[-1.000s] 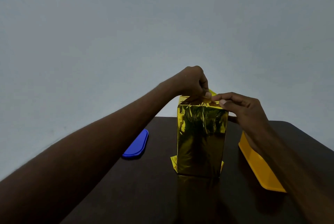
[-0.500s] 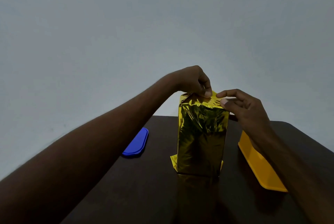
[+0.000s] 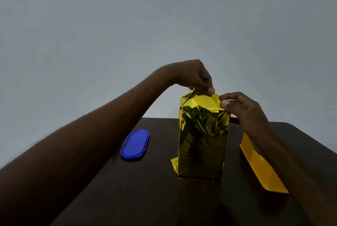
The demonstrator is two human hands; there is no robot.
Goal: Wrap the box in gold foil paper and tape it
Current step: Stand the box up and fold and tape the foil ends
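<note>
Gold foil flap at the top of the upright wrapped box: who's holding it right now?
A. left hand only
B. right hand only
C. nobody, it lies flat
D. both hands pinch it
D: the left hand pinches the gold foil flap from above, and the right hand pinches its right end, over the upright gold-wrapped box.

The foil-wrapped box [image 3: 202,142] stands upright on the dark worktop [image 3: 149,189]. The left hand [image 3: 193,76] and right hand [image 3: 244,109] pinch its top foil flap [image 3: 202,100], between a blue lid [image 3: 135,145] and yellow container [image 3: 262,167].
</note>
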